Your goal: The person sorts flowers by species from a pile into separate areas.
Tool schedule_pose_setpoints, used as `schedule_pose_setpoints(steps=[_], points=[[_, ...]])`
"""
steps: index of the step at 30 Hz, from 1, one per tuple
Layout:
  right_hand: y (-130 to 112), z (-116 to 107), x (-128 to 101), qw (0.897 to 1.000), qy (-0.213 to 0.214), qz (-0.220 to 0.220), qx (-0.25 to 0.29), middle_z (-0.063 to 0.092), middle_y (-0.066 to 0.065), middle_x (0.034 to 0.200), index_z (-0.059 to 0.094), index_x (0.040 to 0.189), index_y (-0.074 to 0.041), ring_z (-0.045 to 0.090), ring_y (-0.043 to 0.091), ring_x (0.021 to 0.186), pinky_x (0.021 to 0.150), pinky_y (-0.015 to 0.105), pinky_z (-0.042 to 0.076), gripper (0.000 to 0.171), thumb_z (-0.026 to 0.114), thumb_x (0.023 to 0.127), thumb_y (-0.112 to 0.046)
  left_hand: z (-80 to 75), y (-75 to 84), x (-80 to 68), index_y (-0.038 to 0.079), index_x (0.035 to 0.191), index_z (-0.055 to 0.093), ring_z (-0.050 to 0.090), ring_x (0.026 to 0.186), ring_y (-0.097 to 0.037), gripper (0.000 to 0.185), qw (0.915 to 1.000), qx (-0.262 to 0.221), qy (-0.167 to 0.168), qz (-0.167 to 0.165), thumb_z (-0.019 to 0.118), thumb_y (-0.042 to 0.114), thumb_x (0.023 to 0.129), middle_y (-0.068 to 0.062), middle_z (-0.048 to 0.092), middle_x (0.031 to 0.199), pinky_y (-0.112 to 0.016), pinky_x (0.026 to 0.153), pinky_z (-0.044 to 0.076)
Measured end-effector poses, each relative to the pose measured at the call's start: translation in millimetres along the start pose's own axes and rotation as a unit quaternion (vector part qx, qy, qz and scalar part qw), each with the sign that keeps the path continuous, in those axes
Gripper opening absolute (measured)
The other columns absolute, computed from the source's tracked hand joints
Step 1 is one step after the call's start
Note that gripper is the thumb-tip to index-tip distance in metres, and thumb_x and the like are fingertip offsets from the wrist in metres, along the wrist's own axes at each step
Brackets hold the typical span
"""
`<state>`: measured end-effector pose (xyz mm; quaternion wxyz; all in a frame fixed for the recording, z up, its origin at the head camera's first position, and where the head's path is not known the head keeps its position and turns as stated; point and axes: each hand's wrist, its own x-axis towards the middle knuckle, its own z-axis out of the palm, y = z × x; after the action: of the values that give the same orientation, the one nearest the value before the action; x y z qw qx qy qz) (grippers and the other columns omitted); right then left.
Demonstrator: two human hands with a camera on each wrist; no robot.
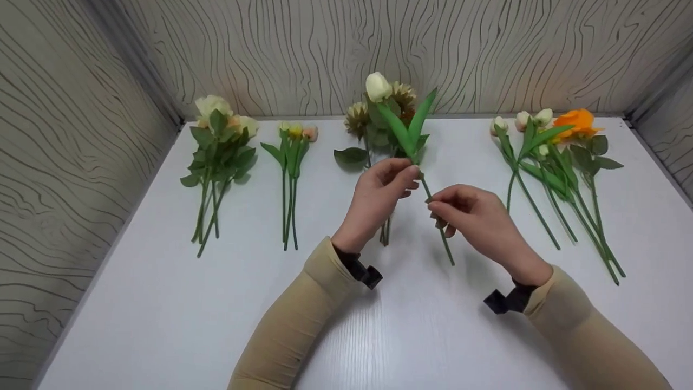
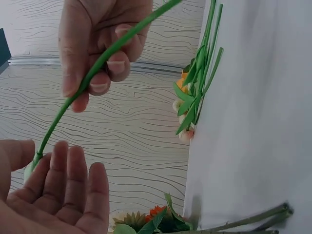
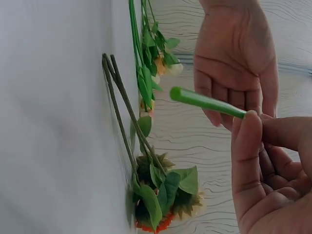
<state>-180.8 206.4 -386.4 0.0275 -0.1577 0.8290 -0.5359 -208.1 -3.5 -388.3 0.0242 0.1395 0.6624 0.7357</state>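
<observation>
I hold a white tulip (image 1: 377,86) with long green leaves above the middle of the white table (image 1: 162,303). My left hand (image 1: 412,172) pinches its green stem (image 1: 447,250) just below the leaves, between thumb and fairly straight fingers (image 2: 73,180). My right hand (image 1: 433,208) grips the same stem lower down, with the thumb (image 3: 246,146) pressed on it. The stem (image 2: 97,68) runs between both hands. Its cut end (image 3: 178,93) sticks out past my right hand.
Four flower groups lie in a row near the back wall: a cream bunch (image 1: 216,141), small tulips (image 1: 291,157), brownish flowers (image 1: 357,116) behind my left hand, and buds with an orange bloom (image 1: 579,122) on the right. Patterned walls (image 1: 65,162) enclose the table.
</observation>
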Motion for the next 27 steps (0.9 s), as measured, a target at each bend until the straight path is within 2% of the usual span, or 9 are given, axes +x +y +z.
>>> schedule_pose_setpoints(steps=[5,9,13,19,27], points=[[3.7,10.1,-0.4,0.999,-0.016,0.003,0.029,0.070,0.014,0.089,0.072,0.105,-0.004,0.067,0.030,0.074,0.064,0.032,0.059,0.023,0.072,0.099,-0.026,2.6,0.2,1.5,0.007,0.113,0.069,0.069,0.097,-0.024,0.020,0.9990,-0.036,0.003,-0.025,0.067,0.023,0.102,-0.009,0.072,0.104,-0.036,0.087,0.059],[7.7,12.9,1.4,0.996,-0.045,0.031,0.065,0.071,0.015,0.094,0.071,0.109,-0.002,0.067,0.029,0.078,0.066,0.034,0.059,0.028,0.072,0.098,-0.027,3.3,1.6,2.4,0.007,0.113,0.068,0.069,0.095,-0.024,0.019,0.9978,-0.045,0.004,-0.049,0.065,0.023,0.103,-0.009,0.071,0.103,-0.036,0.085,0.060],[11.2,13.6,2.8,0.992,-0.073,0.055,0.084,0.072,0.017,0.096,0.072,0.113,-0.002,0.069,0.026,0.079,0.070,0.038,0.060,0.030,0.072,0.099,-0.027,2.7,0.3,2.8,0.006,0.115,0.068,0.068,0.093,-0.022,0.019,0.9969,-0.058,0.002,-0.053,0.062,0.021,0.105,-0.010,0.070,0.105,-0.036,0.084,0.060],[14.6,16.9,2.6,0.991,-0.063,0.067,0.093,0.072,0.017,0.091,0.073,0.108,-0.002,0.068,0.024,0.074,0.070,0.037,0.060,0.031,0.076,0.095,-0.030,2.7,-7.9,3.6,0.003,0.117,0.070,0.071,0.093,-0.024,0.021,0.9938,-0.098,0.010,-0.053,0.066,0.018,0.102,-0.012,0.072,0.105,-0.038,0.082,0.061],[15.5,20.0,1.8,0.993,-0.052,0.070,0.084,0.071,0.017,0.090,0.072,0.104,-0.004,0.067,0.025,0.072,0.069,0.037,0.060,0.031,0.079,0.092,-0.032,1.3,-12.7,5.3,0.004,0.110,0.072,0.073,0.094,-0.027,0.017,0.9933,-0.102,0.010,-0.053,0.070,0.018,0.100,-0.014,0.073,0.104,-0.040,0.082,0.061]])
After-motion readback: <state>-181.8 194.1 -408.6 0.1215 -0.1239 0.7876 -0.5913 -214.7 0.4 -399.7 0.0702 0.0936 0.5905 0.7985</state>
